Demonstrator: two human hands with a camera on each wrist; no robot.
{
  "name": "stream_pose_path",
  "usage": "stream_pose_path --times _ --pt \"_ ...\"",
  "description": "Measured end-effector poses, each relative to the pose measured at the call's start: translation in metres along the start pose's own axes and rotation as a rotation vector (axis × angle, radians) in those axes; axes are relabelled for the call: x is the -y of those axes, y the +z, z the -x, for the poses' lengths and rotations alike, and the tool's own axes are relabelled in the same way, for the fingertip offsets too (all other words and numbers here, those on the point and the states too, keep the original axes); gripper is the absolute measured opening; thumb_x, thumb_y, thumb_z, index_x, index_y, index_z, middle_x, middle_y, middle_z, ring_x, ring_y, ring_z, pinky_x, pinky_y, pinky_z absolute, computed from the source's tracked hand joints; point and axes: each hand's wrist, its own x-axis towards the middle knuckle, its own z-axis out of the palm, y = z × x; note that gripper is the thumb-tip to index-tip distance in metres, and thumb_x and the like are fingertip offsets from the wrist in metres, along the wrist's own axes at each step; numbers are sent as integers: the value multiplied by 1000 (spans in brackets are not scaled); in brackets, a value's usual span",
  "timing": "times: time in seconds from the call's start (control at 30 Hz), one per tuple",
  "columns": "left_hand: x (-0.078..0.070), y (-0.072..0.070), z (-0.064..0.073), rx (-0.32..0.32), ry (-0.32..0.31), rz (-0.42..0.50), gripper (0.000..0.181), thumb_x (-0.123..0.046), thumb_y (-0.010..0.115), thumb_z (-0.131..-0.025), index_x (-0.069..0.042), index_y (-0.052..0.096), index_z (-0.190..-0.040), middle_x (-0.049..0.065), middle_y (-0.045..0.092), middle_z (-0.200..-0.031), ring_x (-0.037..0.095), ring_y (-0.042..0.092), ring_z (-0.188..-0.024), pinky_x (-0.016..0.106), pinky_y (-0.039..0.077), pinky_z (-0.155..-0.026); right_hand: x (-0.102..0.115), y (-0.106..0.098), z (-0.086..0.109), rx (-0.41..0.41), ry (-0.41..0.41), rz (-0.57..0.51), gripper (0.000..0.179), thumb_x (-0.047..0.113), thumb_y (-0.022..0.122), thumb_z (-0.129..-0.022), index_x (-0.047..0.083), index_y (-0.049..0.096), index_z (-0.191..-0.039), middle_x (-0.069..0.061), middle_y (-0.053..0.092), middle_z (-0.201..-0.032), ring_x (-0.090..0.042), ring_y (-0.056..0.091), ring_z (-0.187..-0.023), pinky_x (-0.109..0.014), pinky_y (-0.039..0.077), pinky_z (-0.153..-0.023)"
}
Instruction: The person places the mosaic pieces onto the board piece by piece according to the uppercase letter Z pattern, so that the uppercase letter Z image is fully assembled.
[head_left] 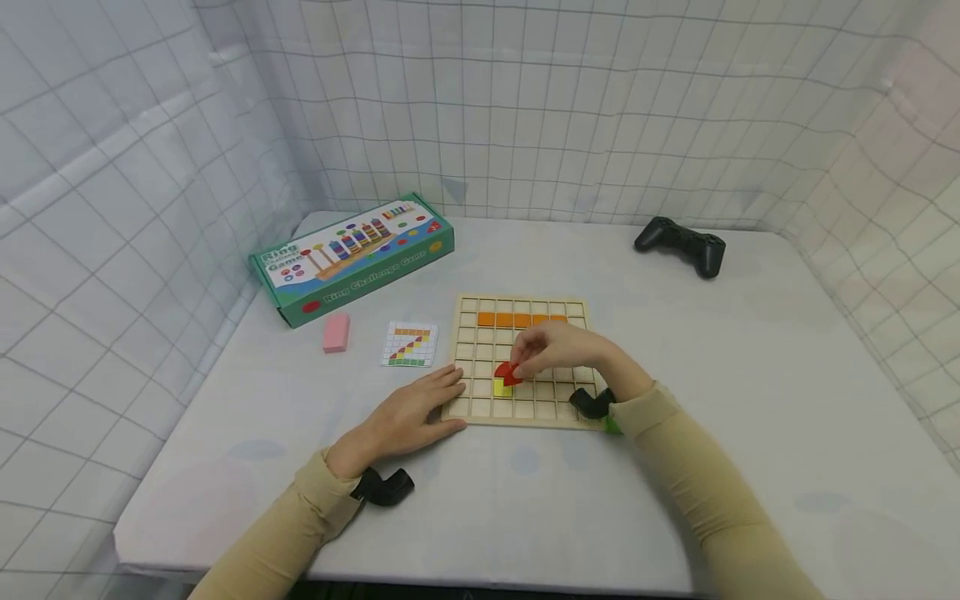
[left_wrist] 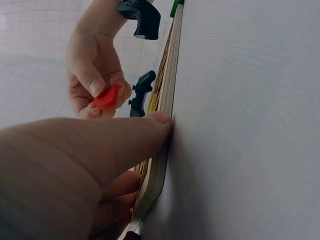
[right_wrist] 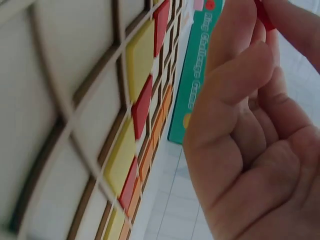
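Observation:
My right hand (head_left: 558,346) pinches a small red piece (left_wrist: 106,97) between thumb and fingertips, held over the wooden grid board (head_left: 480,408). Just under it in the head view is a yellow tile (head_left: 501,388) in the grid. In the right wrist view, red tiles (right_wrist: 143,106) and yellow tiles (right_wrist: 141,60) run along the board, partly hidden by this hand in the head view. Orange tiles (head_left: 522,320) form a row near the far side. My left hand (head_left: 408,417) rests at the board's left edge, fingers extended, thumb against the near corner.
Left of the board lies a pattern card (head_left: 408,344), with a pink block (head_left: 336,332) beyond it. A green Ring Challenge Game box (head_left: 352,258) stands at back left, a black game controller (head_left: 680,246) at back right. Something green (head_left: 613,426) shows by the right sleeve.

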Motion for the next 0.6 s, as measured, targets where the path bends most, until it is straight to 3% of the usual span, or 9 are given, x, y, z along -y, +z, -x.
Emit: stream_pose_path --times 0.37,0.6 --pt "0 -1 0 2 9 -8 59 -35 63 -90 4 50 -133 18 40 -143 31 32 -135 46 31 -109 14 24 -31 -93 76 52 11 21 74 -82 10 72 -85 1 68 -75 -15 62 -70 -26 52 -66" --pt "1 -2 0 3 6 -9 59 -36 63 -90 3 51 -133 17 40 -143 29 32 -136 46 31 -109 16 34 -39 -123 113 176 10 22 74 -81 13 73 -78 3 66 -69 -13 58 -63 -24 49 -60"
